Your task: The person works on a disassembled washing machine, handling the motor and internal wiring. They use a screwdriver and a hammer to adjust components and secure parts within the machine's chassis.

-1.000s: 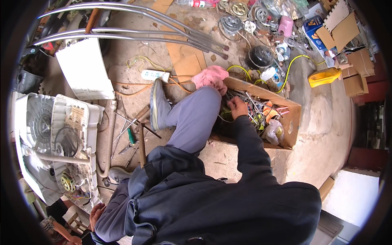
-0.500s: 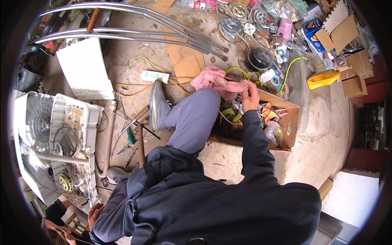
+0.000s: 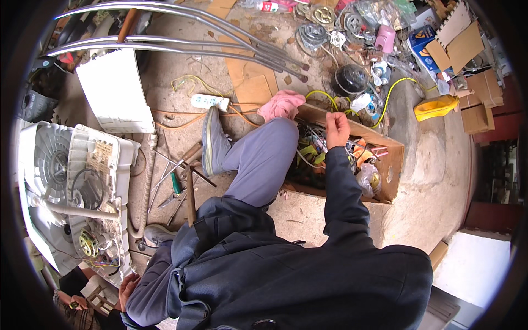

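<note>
My right hand (image 3: 336,127) is closed in a pinch over the back edge of an open cardboard box (image 3: 395,170) with tangled tools, cables, orange items and a clear bag; what is between the fingertips, if anything, is unclear. A crumpled pink cloth (image 3: 280,104) lies just left of it, beyond my bent knee (image 3: 264,159). My left hand (image 3: 128,287) is low at the left, fingers curled beside my leg and a white opened appliance housing (image 3: 110,159); what it holds is hidden. Hand tools (image 3: 176,183) lie between the housing and my knee.
Bent metal tubes (image 3: 181,41) and a white panel (image 3: 113,91) are at the upper left. A power strip (image 3: 209,102) with cords lies by my shoe. Assorted parts, a yellow container (image 3: 436,107) and cartons (image 3: 478,115) crowd the upper right. Another person's hand (image 3: 77,301) shows lower left.
My right hand came up from inside the box and lifted the pink cloth rightward; the cloth now lies back at the left, released, with the hand above the box edge.
</note>
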{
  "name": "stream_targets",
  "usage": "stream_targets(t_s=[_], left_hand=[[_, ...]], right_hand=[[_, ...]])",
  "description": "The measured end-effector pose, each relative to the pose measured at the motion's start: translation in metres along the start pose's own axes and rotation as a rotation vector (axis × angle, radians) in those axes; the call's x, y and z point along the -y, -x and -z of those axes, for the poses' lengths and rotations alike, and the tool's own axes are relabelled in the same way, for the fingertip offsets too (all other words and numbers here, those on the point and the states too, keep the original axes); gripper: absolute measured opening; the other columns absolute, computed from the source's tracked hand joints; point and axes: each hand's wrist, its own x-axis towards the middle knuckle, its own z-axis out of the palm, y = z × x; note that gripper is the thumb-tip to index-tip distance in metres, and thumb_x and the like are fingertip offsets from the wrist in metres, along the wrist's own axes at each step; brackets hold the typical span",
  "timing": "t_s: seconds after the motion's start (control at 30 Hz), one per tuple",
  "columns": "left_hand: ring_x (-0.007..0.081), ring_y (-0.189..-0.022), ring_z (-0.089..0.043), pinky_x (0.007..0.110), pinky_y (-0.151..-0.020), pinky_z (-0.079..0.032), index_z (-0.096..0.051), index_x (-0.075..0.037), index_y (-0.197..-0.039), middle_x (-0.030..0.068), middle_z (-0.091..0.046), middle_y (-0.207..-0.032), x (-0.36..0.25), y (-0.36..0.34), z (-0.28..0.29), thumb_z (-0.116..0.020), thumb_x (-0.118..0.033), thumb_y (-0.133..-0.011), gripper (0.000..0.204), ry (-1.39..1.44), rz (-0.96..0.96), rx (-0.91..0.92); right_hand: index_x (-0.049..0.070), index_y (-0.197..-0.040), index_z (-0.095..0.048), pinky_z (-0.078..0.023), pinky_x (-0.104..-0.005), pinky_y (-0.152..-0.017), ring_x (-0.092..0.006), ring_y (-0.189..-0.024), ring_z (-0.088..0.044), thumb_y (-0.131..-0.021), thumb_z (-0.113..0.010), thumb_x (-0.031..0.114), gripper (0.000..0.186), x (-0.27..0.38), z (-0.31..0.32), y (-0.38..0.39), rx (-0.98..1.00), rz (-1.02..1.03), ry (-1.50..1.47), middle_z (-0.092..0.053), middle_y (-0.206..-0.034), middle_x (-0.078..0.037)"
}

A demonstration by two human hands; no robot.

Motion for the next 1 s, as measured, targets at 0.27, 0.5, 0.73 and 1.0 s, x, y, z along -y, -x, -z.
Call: stream_targets(t_s=[0.27, 0.5, 0.73, 1.0], left_hand=[[0.0301, -0.119, -0.065, 0.044, -0.108, -0.049, -0.050, 0.006, -0.137, 0.0202, -0.065, -0.128, 0.001, 0.004, 0.002, -0.066, -0.026, -0.098, 0.053, 0.006, -0.013, 0.032], [0.0318, -0.120, -0.064, 0.045, -0.107, -0.049, -0.053, 0.005, -0.134, 0.0187, -0.065, -0.126, -0.005, 0.007, -0.002, -0.066, -0.023, -0.098, 0.047, 0.010, -0.010, 0.019], [0.0319, -0.119, -0.064, 0.046, -0.107, -0.049, -0.052, 0.004, -0.134, 0.0190, -0.065, -0.126, -0.010, 0.018, -0.002, -0.069, -0.028, -0.096, 0.053, -0.011, 0.005, -0.009], [0.0265, -0.112, -0.067, 0.041, -0.103, -0.051, -0.054, 0.001, -0.131, 0.0163, -0.069, -0.118, -0.017, -0.014, -0.022, -0.067, -0.029, -0.099, 0.046, 0.005, -0.015, 0.138]], right_hand=[[0.004, -0.092, -0.067, -0.050, -0.0235, -0.061, -0.0066, -0.065, -0.061, -0.098, -0.070, 0.014, 0.013, -0.005, -0.010, -0.005, 0.079, -0.088, 0.113, -0.067, -0.076, -0.001], [0.009, -0.108, -0.072, -0.056, -0.0399, -0.081, -0.0327, -0.093, -0.069, -0.088, -0.075, 0.014, 0.021, 0.002, -0.025, 0.019, 0.095, 0.488, 0.754, -0.071, -0.103, -0.013], [0.010, -0.136, -0.054, -0.057, -0.0499, -0.081, -0.0395, -0.097, -0.069, -0.093, -0.061, 0.021, 0.046, -0.090, -0.061, 0.089, 0.590, 0.092, 1.018, -0.068, -0.113, -0.015], [0.011, -0.147, -0.035, -0.058, -0.0544, -0.079, -0.0434, -0.089, -0.071, -0.091, -0.062, 0.028, 0.064, -0.246, -0.035, 0.028, 0.457, -0.058, 1.209, -0.067, -0.123, -0.022]])
